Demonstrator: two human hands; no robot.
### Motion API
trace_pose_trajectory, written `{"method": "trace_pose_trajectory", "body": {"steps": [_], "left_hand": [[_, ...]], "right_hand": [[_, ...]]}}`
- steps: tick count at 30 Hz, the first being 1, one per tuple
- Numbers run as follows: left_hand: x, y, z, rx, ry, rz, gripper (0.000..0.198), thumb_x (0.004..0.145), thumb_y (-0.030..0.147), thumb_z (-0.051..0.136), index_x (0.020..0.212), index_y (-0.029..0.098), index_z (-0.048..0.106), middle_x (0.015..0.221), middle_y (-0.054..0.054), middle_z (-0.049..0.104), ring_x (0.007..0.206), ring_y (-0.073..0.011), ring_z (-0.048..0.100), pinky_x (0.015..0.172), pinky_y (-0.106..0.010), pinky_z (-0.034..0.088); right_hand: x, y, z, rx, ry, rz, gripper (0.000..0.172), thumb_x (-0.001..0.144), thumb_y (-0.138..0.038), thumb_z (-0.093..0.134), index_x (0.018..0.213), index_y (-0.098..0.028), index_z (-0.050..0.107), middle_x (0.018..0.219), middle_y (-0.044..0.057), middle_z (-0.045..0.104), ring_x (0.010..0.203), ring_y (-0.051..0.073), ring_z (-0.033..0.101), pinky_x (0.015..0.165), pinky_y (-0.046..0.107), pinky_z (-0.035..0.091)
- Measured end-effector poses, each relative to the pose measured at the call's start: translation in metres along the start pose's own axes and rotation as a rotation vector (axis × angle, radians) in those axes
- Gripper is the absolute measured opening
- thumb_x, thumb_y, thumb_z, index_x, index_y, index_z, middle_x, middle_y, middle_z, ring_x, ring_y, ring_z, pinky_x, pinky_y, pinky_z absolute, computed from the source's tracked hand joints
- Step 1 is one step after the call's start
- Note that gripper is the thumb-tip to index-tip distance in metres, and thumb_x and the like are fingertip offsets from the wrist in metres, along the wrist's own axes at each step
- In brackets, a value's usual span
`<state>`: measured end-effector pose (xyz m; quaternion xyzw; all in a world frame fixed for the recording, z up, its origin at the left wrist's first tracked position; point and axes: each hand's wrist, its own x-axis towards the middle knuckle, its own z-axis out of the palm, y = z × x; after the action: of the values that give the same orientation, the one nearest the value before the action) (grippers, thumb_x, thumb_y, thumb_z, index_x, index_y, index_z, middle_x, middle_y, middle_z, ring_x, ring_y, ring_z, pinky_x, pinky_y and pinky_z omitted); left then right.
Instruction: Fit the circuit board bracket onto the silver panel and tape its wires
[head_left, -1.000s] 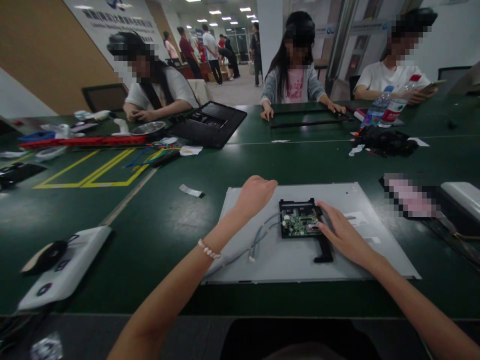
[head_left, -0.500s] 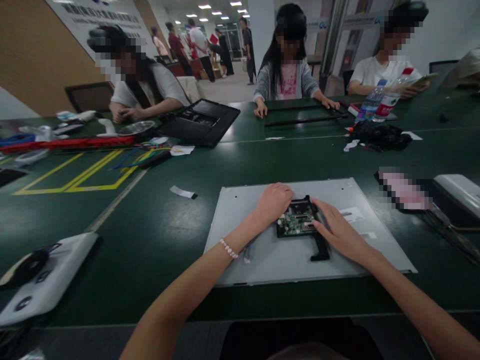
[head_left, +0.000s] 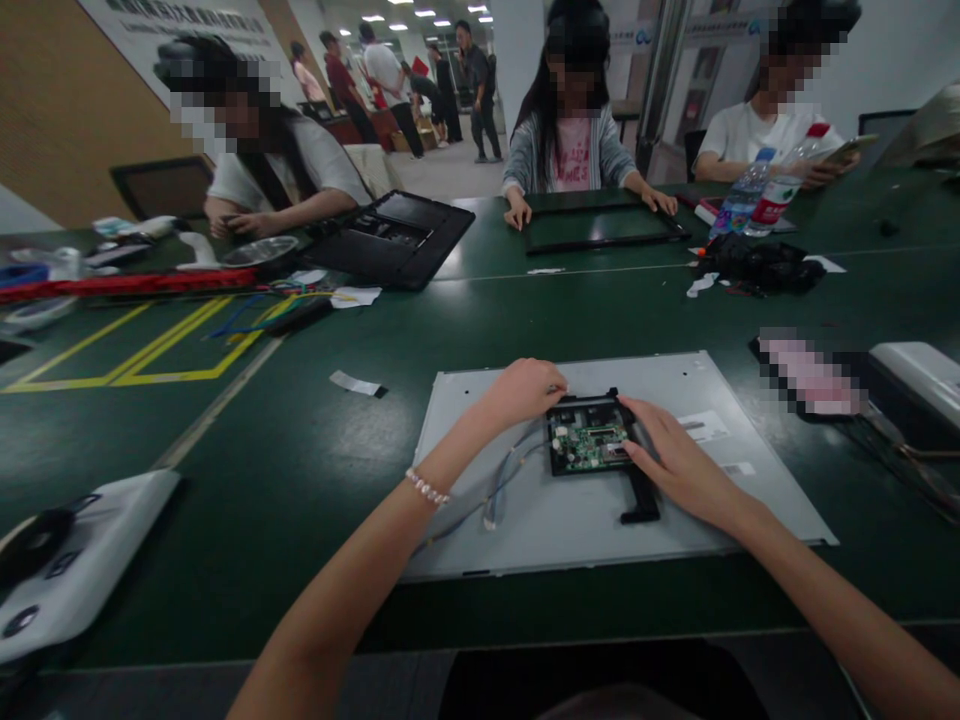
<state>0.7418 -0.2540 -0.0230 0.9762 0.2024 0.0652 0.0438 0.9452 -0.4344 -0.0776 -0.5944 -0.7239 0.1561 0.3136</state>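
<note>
A pale grey flat panel (head_left: 705, 510) lies on the green table in front of me. On it sits a black bracket (head_left: 640, 500) that holds a green circuit board (head_left: 581, 448). My left hand (head_left: 525, 388), fingers closed, is at the bracket's upper left corner; what its fingertips pinch is too small to name. My right hand (head_left: 671, 455) grips the bracket's right side, with the thumb at the board's edge. Thin grey cables (head_left: 499, 490) run over the panel, beneath my left forearm.
A white device (head_left: 90, 560) lies at the left. A phone (head_left: 810, 375) and a white box (head_left: 919, 375) are at the right. Across the table people sit near a black frame (head_left: 607, 243), a black casing (head_left: 394, 240) and bottles (head_left: 776, 195).
My left hand has moved left, off the bracket's top, uncovering more of the board's left side and the cables. My right hand stays in place. The view has shifted slightly.
</note>
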Motion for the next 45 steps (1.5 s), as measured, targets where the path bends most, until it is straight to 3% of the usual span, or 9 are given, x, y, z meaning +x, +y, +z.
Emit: {"method": "trace_pose_trajectory", "body": {"steps": [8,12,16,26,30,34,38,42,45], "left_hand": [[-0.002,-0.001,-0.002,-0.014,-0.014,0.073,0.023,0.089,0.022,0.056,0.091,0.017,0.078,0.091,-0.007,0.076,0.085,-0.0179,0.070,0.077,-0.027,0.050],[-0.001,0.000,-0.001,-0.035,0.006,0.043,0.033,0.095,0.031,0.050,0.091,0.015,0.078,0.089,-0.009,0.076,0.084,-0.0182,0.070,0.075,-0.027,0.050],[0.000,0.002,0.000,0.000,0.000,0.013,0.029,0.093,0.025,0.050,0.094,0.014,0.077,0.096,-0.009,0.075,0.090,-0.0194,0.069,0.081,-0.029,0.050],[-0.009,-0.012,-0.025,0.078,0.038,-0.237,0.030,0.091,0.025,0.048,0.100,0.019,0.076,0.103,-0.007,0.074,0.099,-0.0209,0.067,0.089,-0.030,0.048],[-0.034,-0.039,-0.038,0.176,0.078,-0.489,0.031,0.092,0.028,0.046,0.103,0.018,0.074,0.107,-0.009,0.072,0.101,-0.0234,0.065,0.089,-0.033,0.047],[-0.080,-0.062,-0.036,0.295,0.159,-0.795,0.036,0.091,0.027,0.049,0.122,0.015,0.063,0.120,-0.014,0.065,0.113,-0.0284,0.058,0.094,-0.040,0.045],[-0.127,-0.077,-0.031,0.362,0.125,-1.054,0.042,0.087,0.027,0.056,0.126,0.010,0.053,0.126,-0.018,0.058,0.116,-0.0320,0.054,0.093,-0.041,0.044],[-0.153,-0.087,-0.031,0.373,0.016,-1.122,0.022,0.092,0.020,0.047,0.107,0.010,0.060,0.106,-0.014,0.064,0.100,-0.0251,0.060,0.082,-0.032,0.046],[-0.156,-0.087,-0.036,0.383,-0.023,-1.084,0.022,0.094,0.013,0.041,0.094,0.009,0.063,0.089,-0.009,0.065,0.085,-0.0186,0.060,0.076,-0.028,0.044]], "right_hand": [[0.000,-0.001,-0.001,-0.010,-0.002,-0.001,0.054,0.100,-0.037,0.039,0.152,-0.028,0.026,0.147,0.011,0.046,0.137,0.029,0.041,0.115,0.053,0.033],[-0.001,-0.001,0.000,-0.016,0.007,-0.008,0.054,0.100,-0.038,0.039,0.152,-0.029,0.026,0.147,0.012,0.046,0.137,0.030,0.042,0.114,0.056,0.034],[-0.001,0.001,0.001,-0.025,0.007,-0.018,0.055,0.100,-0.039,0.039,0.152,-0.028,0.024,0.148,0.013,0.044,0.138,0.030,0.041,0.114,0.057,0.034],[-0.004,0.002,0.000,-0.010,0.045,-0.009,0.056,0.100,-0.038,0.040,0.152,-0.026,0.024,0.149,0.011,0.043,0.139,0.027,0.040,0.116,0.054,0.033],[-0.006,0.001,0.000,-0.019,0.073,-0.005,0.055,0.100,-0.038,0.039,0.152,-0.025,0.027,0.148,0.012,0.045,0.138,0.028,0.042,0.115,0.054,0.034],[-0.007,-0.001,-0.002,-0.040,0.088,-0.022,0.054,0.100,-0.038,0.039,0.151,-0.024,0.028,0.149,0.013,0.045,0.138,0.028,0.041,0.115,0.054,0.034],[-0.008,-0.001,-0.004,-0.056,0.101,-0.036,0.055,0.100,-0.039,0.039,0.151,-0.022,0.027,0.149,0.014,0.044,0.138,0.028,0.040,0.115,0.054,0.034],[-0.008,-0.001,-0.003,-0.067,0.101,-0.044,0.055,0.100,-0.039,0.039,0.151,-0.022,0.027,0.149,0.014,0.045,0.138,0.029,0.041,0.114,0.055,0.034],[-0.008,0.000,-0.003,-0.064,0.103,-0.046,0.054,0.100,-0.039,0.039,0.150,-0.023,0.028,0.148,0.014,0.045,0.138,0.029,0.041,0.114,0.055,0.034]]}}
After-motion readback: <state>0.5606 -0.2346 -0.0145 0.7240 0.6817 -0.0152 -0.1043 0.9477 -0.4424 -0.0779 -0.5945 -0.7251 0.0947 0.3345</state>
